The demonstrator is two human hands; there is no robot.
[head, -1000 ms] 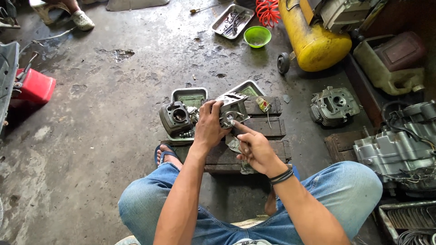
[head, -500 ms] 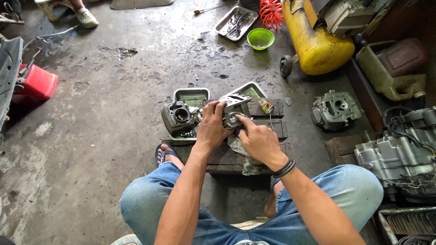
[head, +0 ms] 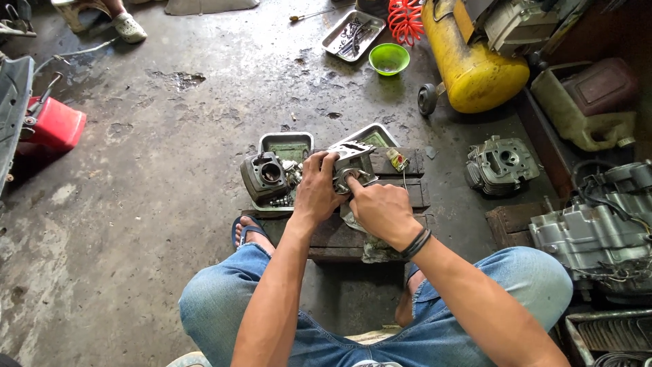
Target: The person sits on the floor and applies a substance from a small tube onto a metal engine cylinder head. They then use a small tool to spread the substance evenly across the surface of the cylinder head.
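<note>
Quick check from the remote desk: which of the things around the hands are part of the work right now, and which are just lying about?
In hand:
- left hand and right hand, both on the finned metal engine part
- wooden block beneath it

Lying about:
- dark engine cylinder in a metal tray
- green bowl
- yellow tank
- cylinder head

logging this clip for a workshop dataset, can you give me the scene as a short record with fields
setting: wet concrete workshop floor, person seated
left hand: grips the silver finned metal engine part on the dark wooden block
right hand: fingertip pressed on the same part
beside it: dark grey engine cylinder in a metal tray
further off: yellow air tank, green plastic bowl, grey cylinder head
</note>
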